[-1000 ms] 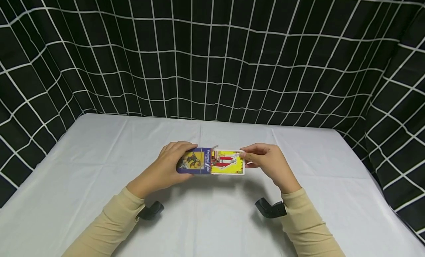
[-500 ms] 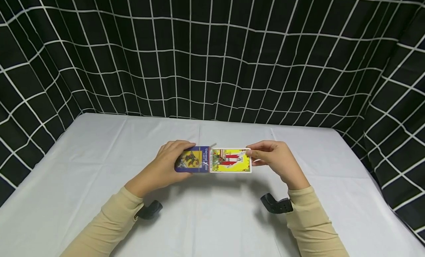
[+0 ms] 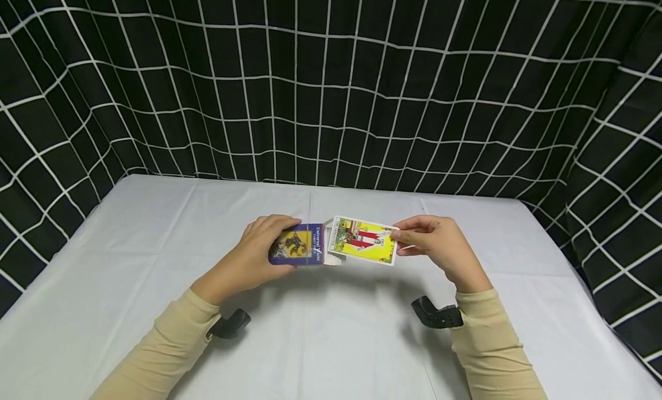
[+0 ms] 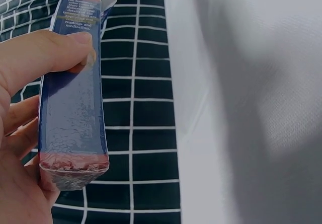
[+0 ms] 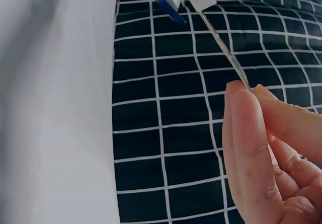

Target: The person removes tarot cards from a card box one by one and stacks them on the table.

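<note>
A blue tarot card box [image 3: 296, 245] lies on its side in my left hand [image 3: 253, 255], held above the table. In the left wrist view the thumb [image 4: 65, 53] presses the narrow side of the box [image 4: 73, 108] while the other fingers wrap behind. White flaps [image 3: 333, 258] stick out of its open right end. My right hand [image 3: 439, 245] pinches the right end of a yellow tarot card [image 3: 364, 240] with a red-and-white robed figure. Tilted slightly, the card overlaps the flaps. Seen edge-on in the right wrist view, the card [image 5: 224, 48] looks thin between thumb and fingers.
A white cloth [image 3: 331, 342] covers the table beneath both hands. Behind it hangs a black curtain [image 3: 320, 89] with a white grid. Black wrist mounts [image 3: 437, 314] sit at both sleeves.
My right hand has moved right, drawing the card out of the box. The card has turned to a tilt, and the white flaps now show. My left hand has shifted slightly left with the box.
</note>
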`<action>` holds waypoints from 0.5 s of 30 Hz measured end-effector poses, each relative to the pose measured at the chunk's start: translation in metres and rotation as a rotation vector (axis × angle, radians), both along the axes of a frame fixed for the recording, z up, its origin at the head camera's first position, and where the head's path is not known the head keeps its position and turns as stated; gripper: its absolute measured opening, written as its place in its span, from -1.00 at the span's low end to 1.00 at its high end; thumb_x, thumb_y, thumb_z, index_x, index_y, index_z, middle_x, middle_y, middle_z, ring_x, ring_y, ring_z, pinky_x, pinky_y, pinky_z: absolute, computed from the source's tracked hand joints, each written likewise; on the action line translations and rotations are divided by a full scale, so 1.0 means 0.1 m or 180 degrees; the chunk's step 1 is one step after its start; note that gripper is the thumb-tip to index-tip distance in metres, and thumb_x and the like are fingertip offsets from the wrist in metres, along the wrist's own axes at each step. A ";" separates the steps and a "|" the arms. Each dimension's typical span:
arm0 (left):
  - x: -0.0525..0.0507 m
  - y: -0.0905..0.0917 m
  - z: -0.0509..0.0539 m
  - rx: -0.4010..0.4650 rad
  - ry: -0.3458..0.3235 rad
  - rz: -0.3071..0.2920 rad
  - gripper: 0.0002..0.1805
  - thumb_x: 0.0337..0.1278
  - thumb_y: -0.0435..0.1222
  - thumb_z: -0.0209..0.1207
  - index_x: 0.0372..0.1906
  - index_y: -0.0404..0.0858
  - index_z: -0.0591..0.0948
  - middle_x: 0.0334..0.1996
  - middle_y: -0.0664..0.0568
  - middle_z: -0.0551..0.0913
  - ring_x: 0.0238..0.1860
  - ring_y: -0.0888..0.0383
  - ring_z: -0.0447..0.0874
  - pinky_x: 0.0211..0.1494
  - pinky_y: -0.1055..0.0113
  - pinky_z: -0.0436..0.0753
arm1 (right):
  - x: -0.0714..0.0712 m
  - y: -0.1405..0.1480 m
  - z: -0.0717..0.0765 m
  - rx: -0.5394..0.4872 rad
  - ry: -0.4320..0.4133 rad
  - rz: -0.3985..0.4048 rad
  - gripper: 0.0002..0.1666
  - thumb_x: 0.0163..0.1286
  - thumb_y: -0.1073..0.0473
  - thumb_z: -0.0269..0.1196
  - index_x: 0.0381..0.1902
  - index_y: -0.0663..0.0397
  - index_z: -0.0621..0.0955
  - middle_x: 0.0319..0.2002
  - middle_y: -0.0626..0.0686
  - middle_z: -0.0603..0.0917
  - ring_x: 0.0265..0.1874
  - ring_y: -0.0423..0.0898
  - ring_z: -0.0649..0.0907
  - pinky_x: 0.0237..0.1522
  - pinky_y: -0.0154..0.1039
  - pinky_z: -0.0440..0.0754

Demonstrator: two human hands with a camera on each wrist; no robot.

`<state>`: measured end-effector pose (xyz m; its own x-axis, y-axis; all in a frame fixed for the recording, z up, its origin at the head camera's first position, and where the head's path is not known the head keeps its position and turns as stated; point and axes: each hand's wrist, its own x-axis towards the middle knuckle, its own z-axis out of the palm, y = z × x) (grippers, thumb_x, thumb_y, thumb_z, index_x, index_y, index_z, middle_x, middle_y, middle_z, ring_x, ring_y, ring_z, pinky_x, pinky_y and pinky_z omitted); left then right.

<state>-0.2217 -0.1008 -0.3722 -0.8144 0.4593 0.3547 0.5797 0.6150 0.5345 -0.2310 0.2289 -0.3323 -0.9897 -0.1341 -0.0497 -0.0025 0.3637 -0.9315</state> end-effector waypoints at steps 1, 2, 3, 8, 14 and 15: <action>0.00 0.00 0.00 0.0001 0.0003 0.0005 -0.14 -0.13 -0.27 0.50 0.37 -0.25 0.40 0.28 -0.12 0.50 0.25 -0.08 0.39 0.34 -0.07 0.32 | 0.00 0.01 0.00 -0.0013 0.0004 0.0008 -0.55 0.31 0.25 0.34 0.01 0.54 0.59 -0.31 -0.04 0.76 -0.46 -0.23 0.74 -0.22 -0.24 0.76; 0.00 0.00 0.00 0.0004 0.0001 0.0010 -0.14 -0.14 -0.27 0.50 0.37 -0.25 0.40 0.28 -0.12 0.50 0.25 -0.08 0.39 0.34 -0.07 0.32 | 0.00 0.02 0.01 -0.0015 0.0008 0.0012 -0.56 0.31 0.25 0.34 0.01 0.55 0.59 -0.32 -0.04 0.76 -0.46 -0.23 0.74 -0.22 -0.24 0.76; 0.00 0.00 0.00 0.0002 0.0003 0.0017 -0.14 -0.14 -0.27 0.50 0.37 -0.25 0.40 0.28 -0.12 0.50 0.26 -0.08 0.39 0.35 -0.07 0.32 | 0.00 0.02 0.01 -0.0013 0.0014 0.0019 -0.55 0.31 0.25 0.33 0.01 0.55 0.58 -0.32 -0.04 0.75 -0.46 -0.23 0.74 -0.22 -0.24 0.76; -0.01 -0.01 -0.01 -0.0002 0.0003 0.0020 -0.15 -0.12 -0.28 0.49 0.38 -0.25 0.40 0.28 -0.10 0.49 0.25 -0.06 0.39 0.33 -0.06 0.32 | 0.01 0.05 0.03 0.0006 0.0005 -0.0018 -0.54 0.32 0.21 0.34 0.01 0.54 0.58 -0.35 -0.07 0.75 -0.46 -0.23 0.74 -0.19 -0.23 0.76; -0.01 -0.01 0.00 0.0009 0.0011 0.0013 -0.15 -0.12 -0.27 0.49 0.37 -0.23 0.41 0.28 -0.09 0.50 0.23 -0.05 0.40 0.32 -0.05 0.32 | 0.01 0.07 0.04 -0.0101 -0.0058 -0.0148 -0.52 0.33 0.24 0.32 0.04 0.57 0.55 -0.37 -0.09 0.73 -0.46 -0.26 0.75 -0.20 -0.27 0.75; -0.01 -0.01 0.00 0.0011 0.0007 0.0011 -0.15 -0.12 -0.27 0.49 0.37 -0.23 0.41 0.28 -0.09 0.50 0.23 -0.05 0.40 0.32 -0.05 0.32 | 0.01 0.07 0.04 -0.0138 -0.0072 -0.0171 -0.52 0.33 0.25 0.32 0.05 0.59 0.54 -0.38 -0.10 0.73 -0.46 -0.27 0.75 -0.22 -0.29 0.75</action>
<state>-0.2222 -0.1014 -0.3723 -0.8151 0.4553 0.3582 0.5789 0.6152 0.5352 -0.2301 0.2362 -0.3283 -0.9942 -0.0835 -0.0673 0.0370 0.3221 -0.9460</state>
